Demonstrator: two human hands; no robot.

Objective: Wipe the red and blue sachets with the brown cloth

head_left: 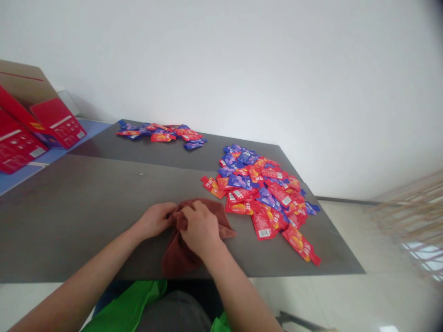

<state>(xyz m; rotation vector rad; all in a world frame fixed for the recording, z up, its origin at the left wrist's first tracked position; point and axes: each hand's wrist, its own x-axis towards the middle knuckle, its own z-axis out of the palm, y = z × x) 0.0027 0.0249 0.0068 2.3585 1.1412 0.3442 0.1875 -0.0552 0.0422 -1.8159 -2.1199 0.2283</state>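
A reddish-brown cloth (178,258) lies bunched up near the front edge of the grey table (86,207). My right hand (200,228) is closed over its middle, fingers curled into the folds. On the cloth's left side, my left hand (157,219) grips a gathered part, with its fingertips partly hidden in the fabric. Just right of the cloth spreads a large heap of red and purple pouches (259,184), several showing printed fruit. Neither hand touches the pouches.
A smaller row of red and purple pouches (162,133) lies at the table's back. Red cardboard boxes (58,120), one with raised flaps, stand on a blue surface (90,131) at the left. A white wall (214,69) rises behind the table.
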